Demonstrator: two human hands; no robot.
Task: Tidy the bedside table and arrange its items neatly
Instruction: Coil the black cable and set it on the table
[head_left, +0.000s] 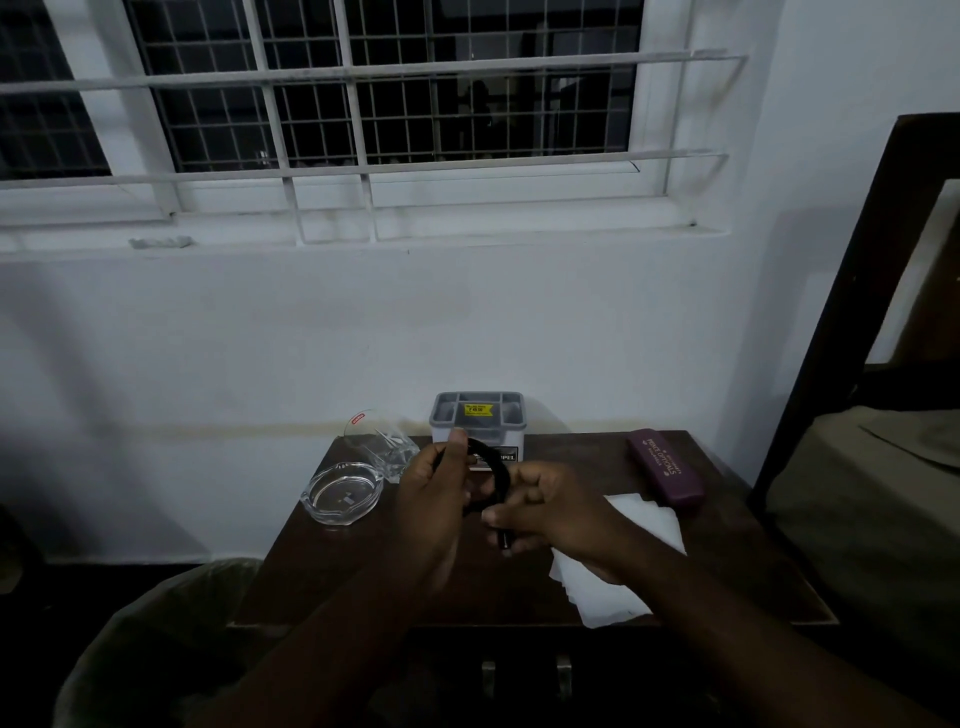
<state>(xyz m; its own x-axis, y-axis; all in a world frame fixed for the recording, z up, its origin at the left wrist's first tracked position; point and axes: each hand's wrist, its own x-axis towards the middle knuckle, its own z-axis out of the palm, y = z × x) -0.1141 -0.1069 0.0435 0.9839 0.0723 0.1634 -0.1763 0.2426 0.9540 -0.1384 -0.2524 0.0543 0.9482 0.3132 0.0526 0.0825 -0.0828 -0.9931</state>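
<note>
A person's two hands meet above a dark wooden desk (727, 561) set against a white wall beneath a barred window (363, 104), working a black strap (496, 470) that arcs between them. The left hand (434, 486) has its grip closed on one end of the strap, thumb raised near the top of the curve; the right hand (545, 506) has its grip pinching the other end, where a small dark tip shows below the fingers. The strap is held in the air over the middle of the desk, in front of a grey plastic organiser (478, 423) bearing a yellow price sticker, which stands at the back edge by the wall. To the left of the organiser a clear drinking glass (382, 441) leans tilted, and nearer the front-left corner sits a clear glass ashtray (343, 493). A maroon spectacle case (667, 470) lies at the back right, and white paper sheets (639, 535) lie under the right forearm. A bin lined with a translucent bag (171, 623) stands on the floor to the left of the desk, and a dark bed frame (841, 291) rises at the right.
</note>
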